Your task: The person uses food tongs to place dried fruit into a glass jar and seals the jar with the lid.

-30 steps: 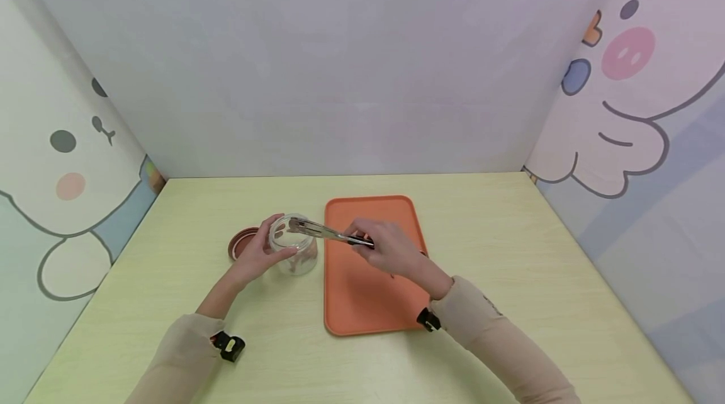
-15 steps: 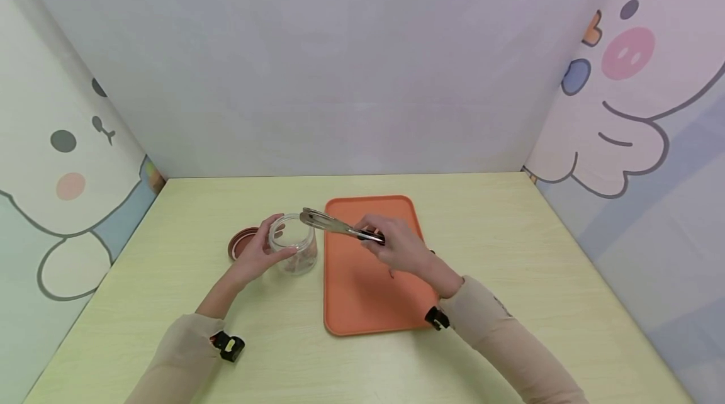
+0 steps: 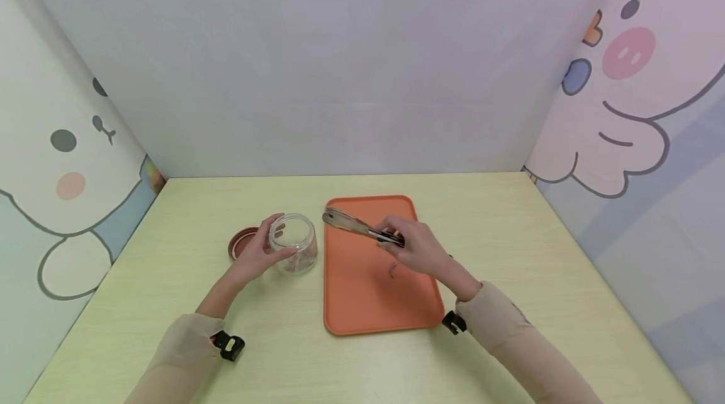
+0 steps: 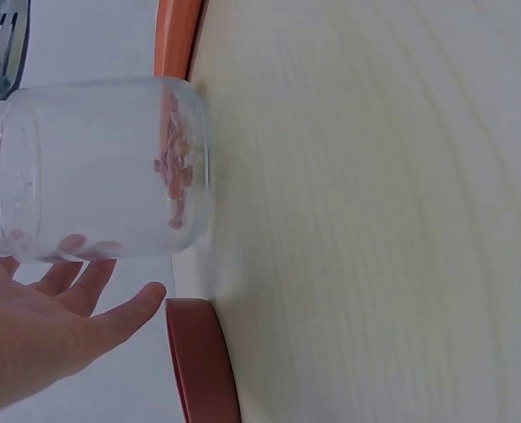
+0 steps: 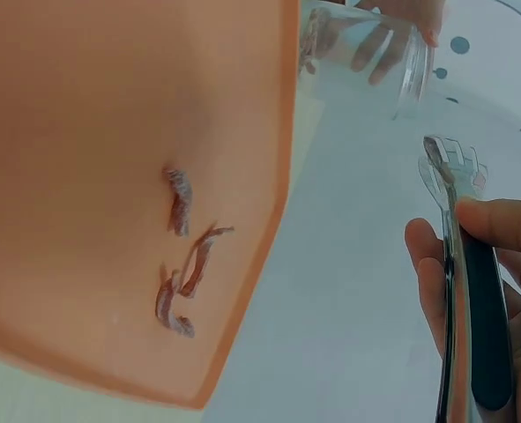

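Table (image 3: pixel 510 234) pale wood, walls cartoon-papered; tongs (image 3: pixel 354 225) gripped by right hand (image 3: pixel 421 252), tips aimed left toward jar (image 3: pixel 292 251), itself cupped by left hand (image 3: pixel 255 257).

Worked in a staged recording booth, not a real kitchen: pale wood-grain table (image 3: pixel 510 234) boxed in on 3 sides by plain panels, side panels (image 3: pixel 640 108) w/ cartoon animal prints, cams strapped on my wrists (image 3: pixel 229 346).
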The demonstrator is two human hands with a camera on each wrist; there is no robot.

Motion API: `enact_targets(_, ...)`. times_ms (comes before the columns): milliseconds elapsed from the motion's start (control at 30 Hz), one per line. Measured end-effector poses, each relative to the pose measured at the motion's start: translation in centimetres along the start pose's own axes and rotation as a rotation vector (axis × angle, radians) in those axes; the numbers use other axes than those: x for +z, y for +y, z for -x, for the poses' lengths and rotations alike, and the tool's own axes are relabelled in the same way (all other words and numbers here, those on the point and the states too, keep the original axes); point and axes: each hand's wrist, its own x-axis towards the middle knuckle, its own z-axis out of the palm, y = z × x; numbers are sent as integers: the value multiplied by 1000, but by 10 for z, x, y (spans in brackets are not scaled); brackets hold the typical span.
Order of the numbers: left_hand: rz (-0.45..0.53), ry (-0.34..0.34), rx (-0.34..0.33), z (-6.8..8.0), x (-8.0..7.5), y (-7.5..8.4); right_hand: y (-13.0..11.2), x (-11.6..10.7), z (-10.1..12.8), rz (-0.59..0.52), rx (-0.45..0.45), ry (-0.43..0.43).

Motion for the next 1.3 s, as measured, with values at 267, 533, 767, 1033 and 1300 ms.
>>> enact_targets(267,1,-1,-1,1,0,2,15,-10,19,15,65,2)
enact_targets(533,16,-4,7,-5,-2,-12,31,-24,36,39,106,-15)
enact_targets(767,14,-5,-7,-4,-1,-13,47,-31,53,51,113,-44)
enact_targets(1033,18,0,-3,-7,-1,-19,57,-38,66,66,102,-89)
enact_targets(1300,13,3,-1,-9,-1,-28,63,-39,72,101,130,-144)
